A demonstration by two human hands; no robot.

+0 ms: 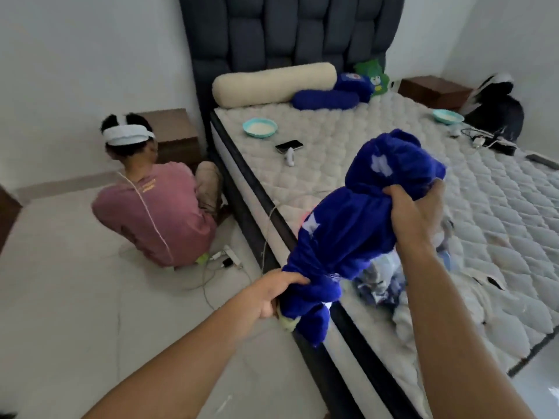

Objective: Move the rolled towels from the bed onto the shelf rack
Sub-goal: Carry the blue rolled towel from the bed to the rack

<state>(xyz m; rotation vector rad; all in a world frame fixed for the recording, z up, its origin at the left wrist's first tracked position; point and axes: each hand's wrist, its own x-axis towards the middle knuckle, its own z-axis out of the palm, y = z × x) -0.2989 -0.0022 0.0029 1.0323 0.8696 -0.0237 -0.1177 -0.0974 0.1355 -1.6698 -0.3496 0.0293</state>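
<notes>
Gripping a blue towel (360,225) at both ends, the two hands hold it in the air over the near edge of the bed (348,152). The left hand (273,294) is closed round the lower end, out past the mattress side and above the floor (60,297). The right hand (414,207) is closed round the upper part, over the mattress. The towel is bunched into a loose roll with white patches on it, and its lower tip hangs beneath the left hand.

Under the towel, on the bed, lies a pile of cloth (381,282) in white and blue; it is blurred and I cannot tell what the pieces are. Farther up the mattress sit a teal bowl (259,127), a phone (289,145) and a small white gadget (290,157) just beside it. A second bowl (447,117) sits near the far edge. A cream bolster (272,83) lies against the headboard (287,28), with a blue pillow (325,99) touching it and a green toy (373,75) behind.

On the floor to the left, a person (154,213) in a pink shirt crouches beside the bed, facing a nightstand (172,134), with cables (223,258) nearby.
</notes>
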